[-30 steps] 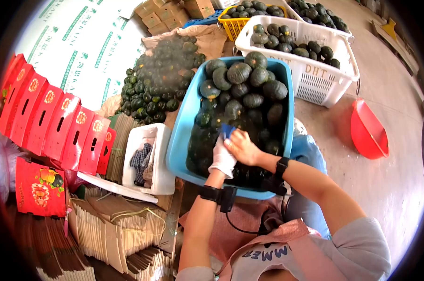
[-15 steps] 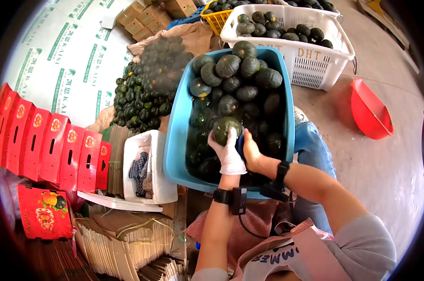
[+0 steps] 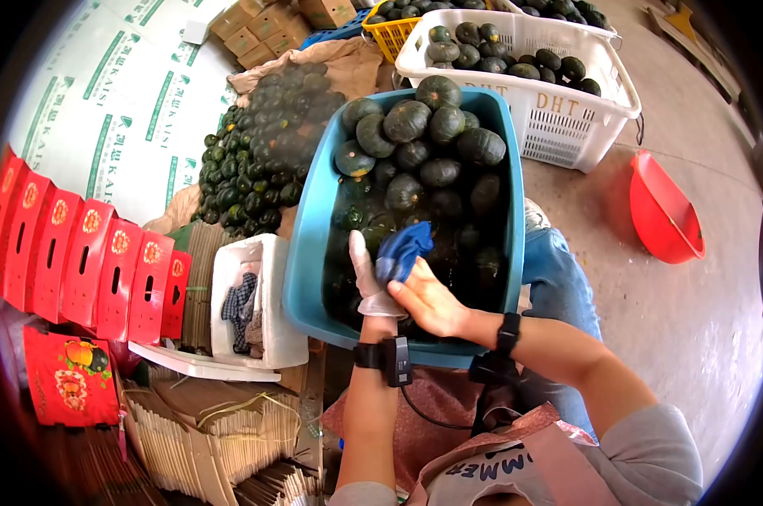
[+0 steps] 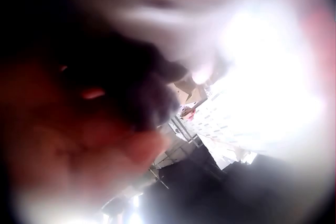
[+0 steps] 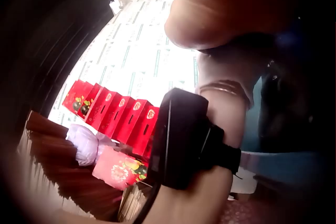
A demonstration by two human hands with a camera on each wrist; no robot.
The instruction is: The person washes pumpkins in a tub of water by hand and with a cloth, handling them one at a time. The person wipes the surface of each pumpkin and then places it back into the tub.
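A blue tub holds a heap of dark green squash. Over its near half my left hand, in a white glove, has its fingers upright along the side of a squash, mostly hidden behind a blue cloth. My bare right hand grips this cloth against it. Dark, blurred shapes fill the gap between the gloved hand and bare fingers in the left wrist view. In the right wrist view, the bare hand overlaps the glove.
Behind the tub stands a white crate of squash; a bigger heap lies on brown sheeting. Left are a foam box, red cartons and flattened cardboard. A red basin sits on the floor to the right.
Half a second ago the gloved hand held the squash in plain sight with the cloth low beside it. Now the right hand has brought the cloth up over it, and both hands sit slightly further left.
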